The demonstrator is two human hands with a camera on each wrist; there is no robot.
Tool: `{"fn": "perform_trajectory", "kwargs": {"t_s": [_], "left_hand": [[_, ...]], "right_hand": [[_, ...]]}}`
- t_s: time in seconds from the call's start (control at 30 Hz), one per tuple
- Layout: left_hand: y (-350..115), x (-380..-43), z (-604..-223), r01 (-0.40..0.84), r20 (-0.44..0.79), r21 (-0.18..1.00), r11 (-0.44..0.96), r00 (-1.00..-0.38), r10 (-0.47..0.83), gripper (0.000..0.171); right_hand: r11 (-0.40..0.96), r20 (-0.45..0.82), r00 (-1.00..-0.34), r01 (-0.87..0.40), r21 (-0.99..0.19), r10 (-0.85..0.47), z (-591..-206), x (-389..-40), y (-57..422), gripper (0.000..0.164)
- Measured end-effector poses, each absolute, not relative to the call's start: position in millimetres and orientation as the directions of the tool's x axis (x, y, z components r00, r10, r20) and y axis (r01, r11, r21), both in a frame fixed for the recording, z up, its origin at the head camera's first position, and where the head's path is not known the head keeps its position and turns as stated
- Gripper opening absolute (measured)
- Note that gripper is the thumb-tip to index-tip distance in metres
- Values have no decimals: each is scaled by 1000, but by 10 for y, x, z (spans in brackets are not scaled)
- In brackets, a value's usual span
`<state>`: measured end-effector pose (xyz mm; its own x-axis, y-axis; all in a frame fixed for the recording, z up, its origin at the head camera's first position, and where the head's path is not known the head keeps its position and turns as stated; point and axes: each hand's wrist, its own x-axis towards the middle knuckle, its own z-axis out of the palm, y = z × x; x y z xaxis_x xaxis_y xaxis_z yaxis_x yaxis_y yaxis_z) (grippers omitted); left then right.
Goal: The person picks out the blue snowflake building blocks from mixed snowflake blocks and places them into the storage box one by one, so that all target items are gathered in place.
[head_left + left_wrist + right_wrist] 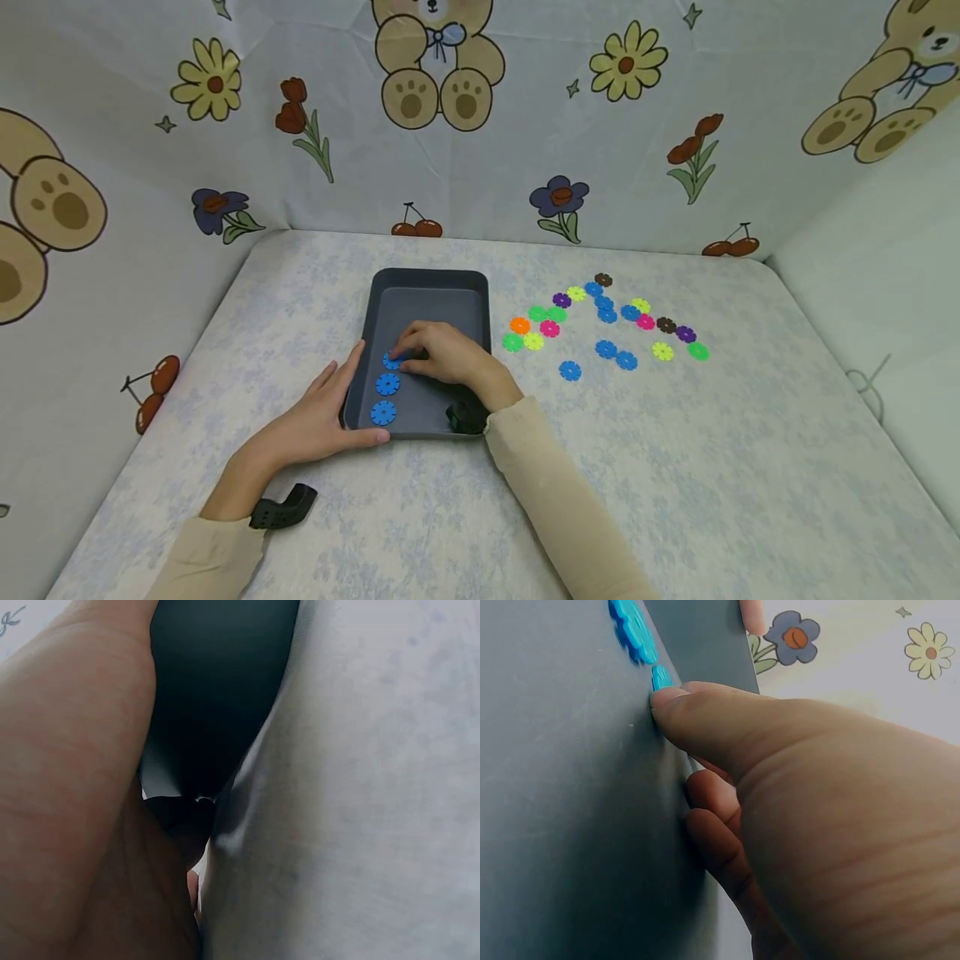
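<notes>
A dark grey rectangular tray (450, 287) lies on the table with blue notched plastic discs inside. Two of them, the nearer blue disc (383, 412) and the middle blue disc (387, 384), lie in a column along its left side. At the far end of that column my right hand (442, 354) pinches a third blue disc (390, 361), partly covered by the fingers. In the right wrist view the thumb (679, 712) is right at this disc's edge. My left hand (322, 421) rests against the tray's left rim, fingers straight, its thumb along the near rim.
Right of the tray, loose notched discs are scattered: several blue, such as one blue disc (570, 371), plus an orange disc (520, 326), a brown disc (666, 325), and green, yellow, pink and purple ones. A patterned cloth (487, 183) hangs behind the table.
</notes>
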<state>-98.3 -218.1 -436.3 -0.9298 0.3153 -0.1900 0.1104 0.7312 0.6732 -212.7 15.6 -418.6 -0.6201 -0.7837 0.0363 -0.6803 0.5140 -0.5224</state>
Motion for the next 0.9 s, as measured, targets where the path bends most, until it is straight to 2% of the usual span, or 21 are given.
{"fn": "perform_trajectory", "kwargs": {"t_s": [0.33, 0.9], "left_hand": [[-2186, -978, -4361, 104, -196, 671, 734, -930, 311, 129], [-2187, -991, -4374, 106, -189, 669, 736, -933, 306, 130]], "right_hand": [[538, 62, -682, -626, -565, -728, -4144, -2117, 172, 31], [513, 91, -688, -616, -598, -720, -3957, -2088, 263, 30]]}}
